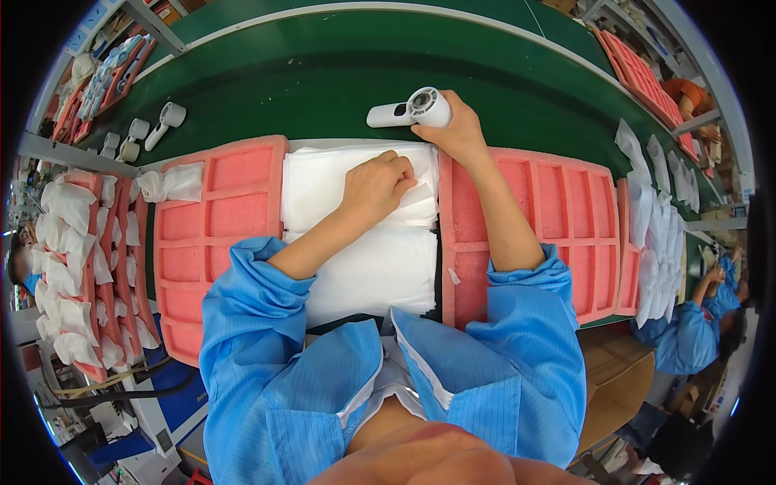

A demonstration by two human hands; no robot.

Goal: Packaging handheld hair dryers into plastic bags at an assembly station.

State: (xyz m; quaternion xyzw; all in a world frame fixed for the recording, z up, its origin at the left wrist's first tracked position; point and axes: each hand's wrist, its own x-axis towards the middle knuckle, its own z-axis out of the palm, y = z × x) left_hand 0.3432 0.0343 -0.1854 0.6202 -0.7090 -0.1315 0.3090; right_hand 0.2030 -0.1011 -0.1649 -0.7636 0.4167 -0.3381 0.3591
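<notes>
In my right hand is a white handheld fan with a round head and a short handle, held by its head just above the green table. The fan's handle points left. My left hand is closed, its fingertips pinching the top of a stack of thin white bags, where a raised edge shows beside the fingers. A second white stack lies nearer to me. Pink foam trays with compartments flank the stacks: the left tray has one white-wrapped item in a far compartment, and the right tray shows bare compartments.
Several unwrapped white fans lie on the green table at the far left. Piled trays with wrapped items stand at left; more wrapped items lie at right. A cardboard box is low right. Co-workers sit farther right.
</notes>
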